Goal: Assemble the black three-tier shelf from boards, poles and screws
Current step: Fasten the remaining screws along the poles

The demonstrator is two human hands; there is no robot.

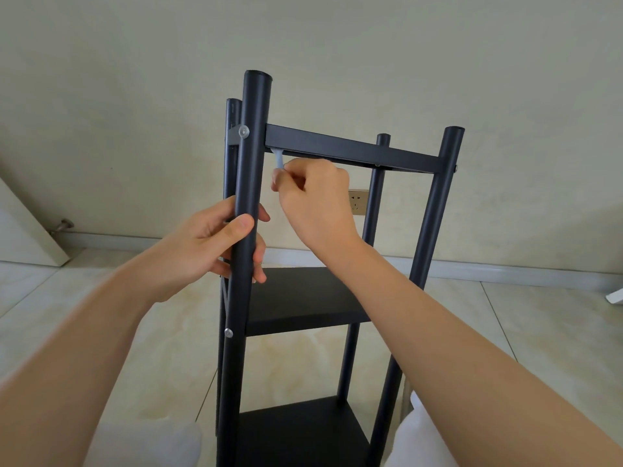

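On pale marbled floor tiles (526,318), by a cream wall (337,45), stands the shelf (354,153)

The glossy beige tiled floor (505,318) carries the upright black shelf (303,298), standing near the wall's white skirting (505,269).

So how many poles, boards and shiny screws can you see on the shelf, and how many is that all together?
Poles: 4 (near left, far left, far right, near right)
Boards: 3 (top, middle, bottom)
Silver screws in plain view: 2 (upper, lower)
Total: 9
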